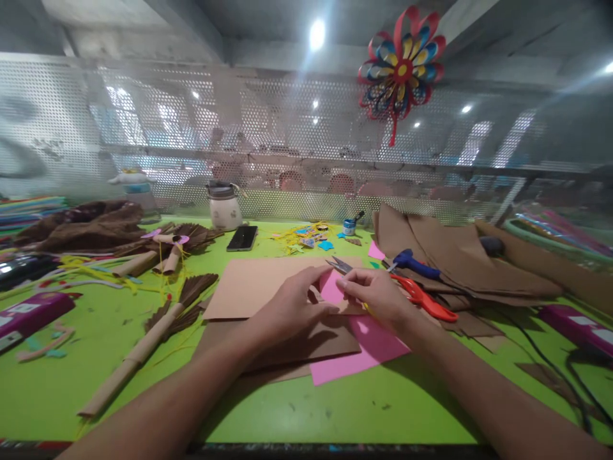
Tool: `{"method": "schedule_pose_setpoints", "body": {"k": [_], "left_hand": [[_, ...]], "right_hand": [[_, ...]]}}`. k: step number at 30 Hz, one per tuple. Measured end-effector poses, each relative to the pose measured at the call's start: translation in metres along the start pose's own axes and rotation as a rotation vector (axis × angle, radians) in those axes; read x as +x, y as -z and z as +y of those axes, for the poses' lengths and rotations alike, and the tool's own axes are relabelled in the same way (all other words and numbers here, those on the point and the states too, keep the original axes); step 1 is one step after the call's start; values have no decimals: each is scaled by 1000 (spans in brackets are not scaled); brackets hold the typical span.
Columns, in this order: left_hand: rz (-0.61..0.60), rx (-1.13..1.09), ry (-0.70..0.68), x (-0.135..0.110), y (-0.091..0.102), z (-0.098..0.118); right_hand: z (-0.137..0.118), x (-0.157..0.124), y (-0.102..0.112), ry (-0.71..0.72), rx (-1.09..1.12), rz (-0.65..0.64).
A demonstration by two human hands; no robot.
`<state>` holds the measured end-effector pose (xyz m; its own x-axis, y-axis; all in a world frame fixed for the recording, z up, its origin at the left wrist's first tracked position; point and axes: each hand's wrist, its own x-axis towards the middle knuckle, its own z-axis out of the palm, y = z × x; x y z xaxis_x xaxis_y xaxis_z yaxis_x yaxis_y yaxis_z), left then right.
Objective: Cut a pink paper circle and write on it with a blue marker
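My left hand [292, 306] and my right hand [378, 295] meet over a small pink paper piece [331, 289], each pinching an edge of it. They work above a tan cardboard sheet [249, 284] and a larger pink sheet [371, 348] lying on brown paper [306, 348]. A thin yellow object sticks out under my right hand; I cannot make out what it is. Red-handled scissors [421, 297] lie just right of my right hand, blades pointing toward the pink piece.
A green table [71, 364] carries rolled brown paper brooms [143, 345], a phone [242, 237], a white jar [224, 206], a blue glue gun [416, 263], stacked brown sheets [460, 255], coloured scraps and magenta boxes. A perforated screen with a paper pinwheel [401, 67] stands behind.
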<state>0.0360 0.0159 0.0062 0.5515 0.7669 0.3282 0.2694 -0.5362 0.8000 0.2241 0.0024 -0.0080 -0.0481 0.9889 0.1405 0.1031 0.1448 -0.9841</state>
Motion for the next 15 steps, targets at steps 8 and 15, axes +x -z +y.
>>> {"method": "schedule_pose_setpoints", "body": {"k": [8,15], "left_hand": [[19,115,-41,2,2,-10],[-11,-133,116,6,6,-8]], "right_hand": [[7,3,0,-75,94,-1],[11,5,2,-65,54,-1]]}}
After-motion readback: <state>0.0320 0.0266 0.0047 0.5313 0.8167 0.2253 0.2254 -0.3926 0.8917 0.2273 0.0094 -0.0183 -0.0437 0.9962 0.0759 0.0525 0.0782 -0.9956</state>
